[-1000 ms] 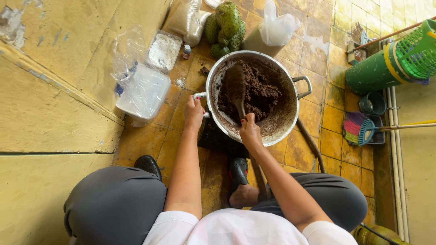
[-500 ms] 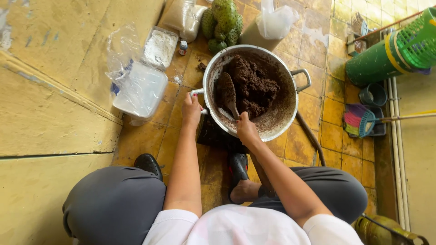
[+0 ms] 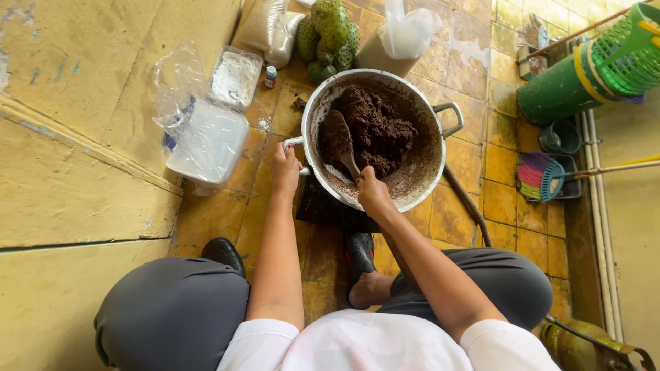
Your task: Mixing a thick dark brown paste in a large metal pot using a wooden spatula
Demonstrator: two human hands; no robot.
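Observation:
A large metal pot (image 3: 426, 175) sits on a low black stove on the tiled floor, holding a thick dark brown mass (image 3: 375, 130). My left hand (image 3: 285, 168) grips the pot's near-left handle. My right hand (image 3: 373, 194) is closed on the handle of a wooden spoon (image 3: 340, 141), whose blade is coated in the brown mixture and rests at the left side of the pot. My knees in grey trousers frame the bottom of the view.
Left of the pot lie a lidded plastic box (image 3: 210, 141) in clear wrap and a tray of white powder (image 3: 235, 75). Green spiky fruits (image 3: 328, 34), plastic bags (image 3: 405, 34), a green basket (image 3: 629, 48), a small broom (image 3: 550, 177) and a yellow wall (image 3: 69, 137) surround it.
The spoon has swung from the middle of the brown mass toward the pot's left side. My left hand stays on the handle.

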